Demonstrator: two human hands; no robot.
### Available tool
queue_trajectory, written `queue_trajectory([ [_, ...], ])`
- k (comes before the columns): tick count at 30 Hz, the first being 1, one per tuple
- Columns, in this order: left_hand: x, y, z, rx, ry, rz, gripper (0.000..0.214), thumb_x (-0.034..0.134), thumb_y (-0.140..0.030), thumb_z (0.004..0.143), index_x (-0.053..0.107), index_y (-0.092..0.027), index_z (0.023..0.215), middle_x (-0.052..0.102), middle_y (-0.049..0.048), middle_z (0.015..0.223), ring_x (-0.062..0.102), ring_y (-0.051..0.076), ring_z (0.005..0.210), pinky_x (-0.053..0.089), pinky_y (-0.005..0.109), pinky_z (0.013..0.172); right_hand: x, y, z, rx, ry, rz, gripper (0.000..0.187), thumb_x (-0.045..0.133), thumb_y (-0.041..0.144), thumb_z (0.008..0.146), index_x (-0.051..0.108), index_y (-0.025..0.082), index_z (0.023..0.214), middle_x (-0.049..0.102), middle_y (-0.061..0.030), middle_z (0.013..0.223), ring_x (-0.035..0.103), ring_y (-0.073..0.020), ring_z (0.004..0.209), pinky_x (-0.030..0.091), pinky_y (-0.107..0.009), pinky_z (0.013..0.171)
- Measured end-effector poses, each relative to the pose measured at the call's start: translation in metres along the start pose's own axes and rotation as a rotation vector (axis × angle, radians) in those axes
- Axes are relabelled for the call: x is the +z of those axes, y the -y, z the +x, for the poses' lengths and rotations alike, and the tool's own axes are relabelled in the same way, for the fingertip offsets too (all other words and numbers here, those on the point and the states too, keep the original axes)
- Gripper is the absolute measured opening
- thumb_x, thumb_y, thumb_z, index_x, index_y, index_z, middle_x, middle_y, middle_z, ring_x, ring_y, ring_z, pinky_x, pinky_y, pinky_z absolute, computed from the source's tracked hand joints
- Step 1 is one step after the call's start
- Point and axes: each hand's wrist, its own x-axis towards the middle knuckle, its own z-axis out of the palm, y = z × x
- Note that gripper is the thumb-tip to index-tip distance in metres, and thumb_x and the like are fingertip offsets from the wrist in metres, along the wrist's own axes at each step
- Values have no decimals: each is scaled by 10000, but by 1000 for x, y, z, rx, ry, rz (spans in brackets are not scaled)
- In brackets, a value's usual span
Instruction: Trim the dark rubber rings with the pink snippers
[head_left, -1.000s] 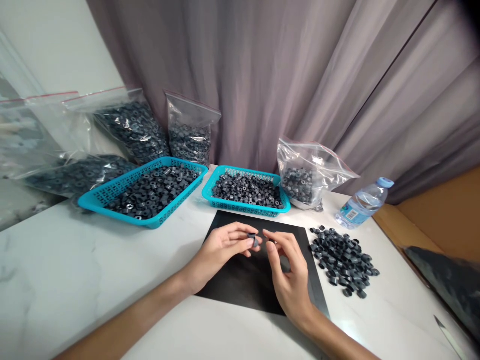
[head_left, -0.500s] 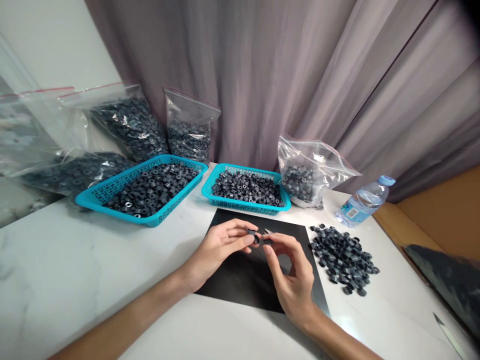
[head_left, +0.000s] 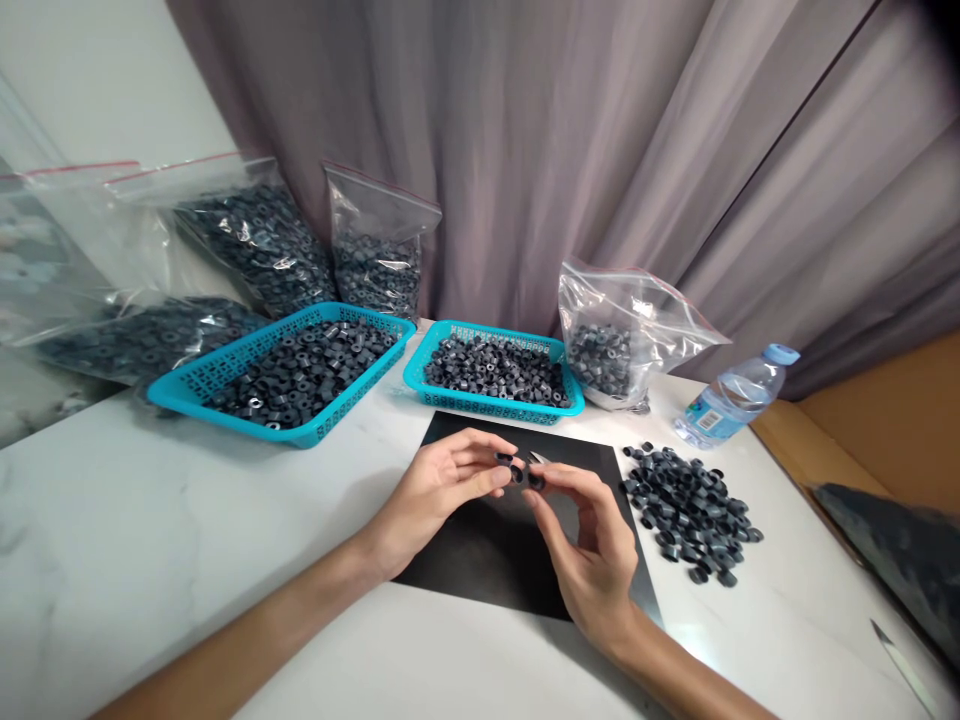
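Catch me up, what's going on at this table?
A person works with both hands over a black mat. The left hand pinches at least one small dark ring; the right hand holds another ring close to it. A pointed metal tip shows by the right fingers, the rest hidden. Right of the mat lies a loose pile of rings; behind it stand the left basket and right basket, both holding dark parts.

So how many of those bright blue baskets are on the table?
2. One blue basket stands on the left, in front of clear bags; the other blue basket is in the middle, just beyond the black mat. Others could be hidden behind the bags.
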Motion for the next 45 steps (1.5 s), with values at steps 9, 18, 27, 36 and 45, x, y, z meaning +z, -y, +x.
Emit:
queue_trajectory([
  [9, -1, 3, -2, 20, 15, 24, 211, 739, -249, 826, 674, -190, 1019, 711, 14, 981, 626, 105, 804, 499, 236, 806, -2, 2, 2, 29, 58, 99, 374, 618, 42, 889, 603, 246, 1203, 696, -74, 1175, 674, -222, 1097, 567, -425, 959],
  [18, 0, 2, -2, 10, 19, 7, 225, 745, -261, 821, 664, -183, 1016, 732, 24, 964, 673, 126, 827, 525, 256, 832, -2, 3, 1, 37, 64, 52, 394, 650, 88, 885, 602, 242, 1244, 702, -76, 1161, 702, -216, 1013, 584, -404, 904],
  [27, 0, 6, -1, 38, 19, 56, 220, 732, -283, 826, 687, -193, 1021, 754, 35, 1004, 703, 172, 915, 556, 282, 856, -4, 3, 5, -24, 102, 26, 402, 634, 81, 894, 621, 275, 1246, 716, -75, 1161, 699, -237, 1026, 585, -432, 877],
  [36, 5, 22, -4, 76, -61, 212, 277, 610, -346, 913, 720, -195, 1118, 747, 55, 1135, 674, 227, 1091, 525, 351, 987, 0, 2, 11, -25, 156, -111, 353, 629, 109, 912, 682, 294, 1208, 697, -58, 1106, 684, -199, 1004, 573, -363, 885],
  [45, 4, 27, -10, -5, -33, 380, 375, 465, -419, 978, 618, -216, 1254, 718, 60, 1173, 681, 207, 1019, 494, 361, 980, 5, -1, 15, 35, 177, -146, 167, 567, 158, 952, 699, 234, 1019, 666, -44, 916, 655, -176, 842, 551, -320, 758],
])
